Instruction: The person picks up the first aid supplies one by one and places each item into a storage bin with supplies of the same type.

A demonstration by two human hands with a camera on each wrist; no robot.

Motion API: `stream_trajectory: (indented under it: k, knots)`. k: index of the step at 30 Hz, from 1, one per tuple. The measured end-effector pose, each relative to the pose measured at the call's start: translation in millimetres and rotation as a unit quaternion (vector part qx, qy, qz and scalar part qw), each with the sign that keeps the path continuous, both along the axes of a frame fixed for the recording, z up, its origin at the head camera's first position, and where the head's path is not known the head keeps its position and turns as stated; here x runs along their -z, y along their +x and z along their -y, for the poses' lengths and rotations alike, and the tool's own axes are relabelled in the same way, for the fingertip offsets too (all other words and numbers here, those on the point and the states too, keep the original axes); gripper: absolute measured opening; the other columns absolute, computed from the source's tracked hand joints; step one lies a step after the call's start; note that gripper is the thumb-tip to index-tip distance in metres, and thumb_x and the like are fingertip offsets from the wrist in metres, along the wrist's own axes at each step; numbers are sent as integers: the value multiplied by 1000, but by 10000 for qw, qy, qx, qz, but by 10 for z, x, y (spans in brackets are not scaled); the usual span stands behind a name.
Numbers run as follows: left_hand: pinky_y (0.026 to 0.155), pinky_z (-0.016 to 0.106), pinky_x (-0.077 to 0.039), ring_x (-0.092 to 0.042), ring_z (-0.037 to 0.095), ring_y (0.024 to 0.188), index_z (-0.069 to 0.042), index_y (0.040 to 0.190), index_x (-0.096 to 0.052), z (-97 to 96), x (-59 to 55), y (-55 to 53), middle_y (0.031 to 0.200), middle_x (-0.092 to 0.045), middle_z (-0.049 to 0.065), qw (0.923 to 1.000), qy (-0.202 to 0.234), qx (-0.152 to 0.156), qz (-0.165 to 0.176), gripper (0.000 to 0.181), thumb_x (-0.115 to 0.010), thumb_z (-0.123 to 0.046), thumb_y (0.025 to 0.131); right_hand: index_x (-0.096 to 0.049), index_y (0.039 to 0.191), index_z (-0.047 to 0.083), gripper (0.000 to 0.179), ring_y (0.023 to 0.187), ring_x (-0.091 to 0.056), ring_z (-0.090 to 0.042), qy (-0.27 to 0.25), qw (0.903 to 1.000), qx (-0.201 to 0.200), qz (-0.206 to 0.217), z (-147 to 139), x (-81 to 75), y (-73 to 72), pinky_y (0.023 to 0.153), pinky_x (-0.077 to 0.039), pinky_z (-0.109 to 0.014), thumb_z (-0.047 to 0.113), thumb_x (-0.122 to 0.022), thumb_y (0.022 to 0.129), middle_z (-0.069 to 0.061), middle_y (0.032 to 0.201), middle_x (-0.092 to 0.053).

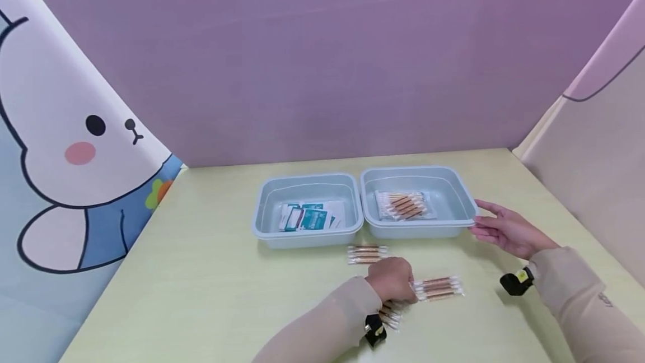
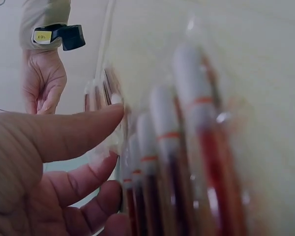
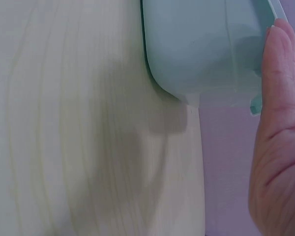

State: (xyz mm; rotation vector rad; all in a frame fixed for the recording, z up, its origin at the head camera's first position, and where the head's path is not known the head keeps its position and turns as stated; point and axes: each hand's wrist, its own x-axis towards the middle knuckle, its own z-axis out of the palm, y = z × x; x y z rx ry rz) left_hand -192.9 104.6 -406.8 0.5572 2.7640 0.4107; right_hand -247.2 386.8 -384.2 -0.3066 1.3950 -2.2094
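My left hand (image 1: 393,279) pinches the clear wrapper end of a packet of iodine cotton swabs (image 1: 439,288) at the table's front. In the left wrist view the thumb (image 2: 83,132) and fingers come together at that wrapper. Another swab packet (image 1: 389,317) lies under my left wrist, looming close in the left wrist view. A third packet (image 1: 367,254) lies beyond the hand, by the bins. My right hand (image 1: 511,232) grips the right-hand rim of a light blue plastic bin (image 1: 453,200). Inside that bin are swab packets (image 1: 405,206).
Left of the gripped bin stands a second light blue bin (image 1: 267,206) holding white and teal sachets (image 1: 313,218). Both bins are side by side on the pale wooden table (image 1: 201,273). A purple backdrop (image 1: 312,71) rises behind the table, with printed side panels.
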Motion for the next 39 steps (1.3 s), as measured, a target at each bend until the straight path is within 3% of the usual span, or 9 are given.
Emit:
stream_trajectory:
  k: [4, 10, 15, 19, 22, 25, 30, 39]
  knots:
    - [45, 25, -32, -38, 7, 51, -21, 50, -44, 17, -6, -22, 50, -37, -11, 9997, 200, -97, 100, 42, -80, -27, 71, -63, 114, 23, 38, 88, -70, -21, 25, 10000, -42, -13, 2, 22, -12, 80, -53, -30, -5, -43, 99, -17, 97, -70]
    - [44, 22, -29, -35, 6, 45, -20, 44, -40, 41, -43, -53, 43, -33, -11, 9969, 627, -73, 469, 49, -77, -25, 75, -62, 115, 22, 37, 87, -70, -21, -67, 10000, -64, 6, -9, 20, -25, 79, -54, -29, -5, -42, 99, -17, 96, -70]
    - [44, 21, -30, -36, 5, 47, -20, 45, -41, 53, -49, -85, 45, -34, -11, 9963, 764, -63, 393, 49, -74, -28, 80, -62, 115, 23, 36, 87, -70, -22, -65, 10000, -56, 26, -10, 4, -20, 78, -54, -29, -4, -43, 99, -18, 96, -70]
    - [45, 19, -30, -33, 5, 46, -16, 45, -43, 73, -16, -140, 43, -30, -10, 9916, 1245, -61, 339, 50, -73, -28, 83, -62, 115, 22, 36, 87, -70, -22, -75, 9999, -38, 59, -9, 0, -16, 78, -54, -29, -4, -43, 99, -18, 96, -70]
    - [47, 17, -34, -37, 4, 45, -10, 51, -57, 88, 3, -185, 43, -40, -9, 9816, 1843, -66, 495, 39, -75, -23, 83, -63, 114, 22, 36, 86, -70, -22, -96, 9999, -26, 80, -5, 3, -11, 78, -54, -29, -4, -43, 99, -18, 96, -70]
    - [47, 18, -39, -47, 6, 45, -7, 64, -69, 90, -9, -208, 51, -56, -7, 9645, 2482, -179, 889, 22, -76, -18, 82, -64, 114, 22, 36, 86, -70, -21, -97, 9999, -5, 98, -3, 11, -4, 78, -54, -29, -4, -44, 99, -18, 95, -70]
    - [50, 19, -42, -57, 15, 46, -3, 74, -71, 70, -177, -240, 65, -68, -1, 9404, 3079, -290, 1416, 16, -73, -15, 85, -63, 114, 23, 36, 86, -70, -21, -136, 9999, 9, 100, -19, 28, -9, 78, -54, -29, -4, -43, 99, -18, 95, -70]
    - [61, 32, -53, -65, 27, 58, -2, 75, -71, 162, -538, -429, 69, -69, 1, 9328, 3393, -324, 1173, 19, -70, -16, 88, -61, 114, 24, 38, 85, -70, -21, -132, 9999, 2, -29, -11, 49, -9, 78, -54, -29, -6, -42, 99, -16, 95, -70]
